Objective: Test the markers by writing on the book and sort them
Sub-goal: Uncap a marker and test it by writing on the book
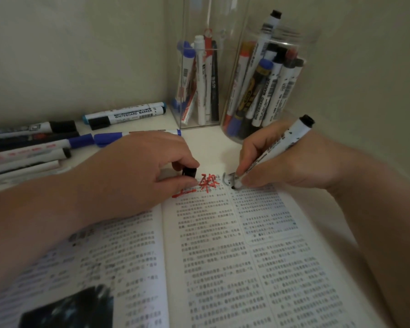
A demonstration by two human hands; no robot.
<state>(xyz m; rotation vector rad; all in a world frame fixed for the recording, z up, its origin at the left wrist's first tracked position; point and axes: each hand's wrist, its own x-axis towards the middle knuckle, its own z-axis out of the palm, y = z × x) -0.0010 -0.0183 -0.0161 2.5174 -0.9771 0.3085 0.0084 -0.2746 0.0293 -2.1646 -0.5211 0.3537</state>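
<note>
An open book (223, 256) with printed text lies in front of me. Red handwriting (206, 183) marks its top margin. My right hand (282, 162) grips a white marker (287, 145) with a black end, its tip touching the top of the right page beside faint grey strokes. My left hand (147, 166) rests on the left page and pinches a black marker cap (189, 172) between thumb and fingers.
Several loose markers (33, 143) lie on the table to the left. A square clear holder (199, 84) and a round clear jar (268, 91) stand at the back by the wall, both holding several markers. The wall corner closes in behind and to the right.
</note>
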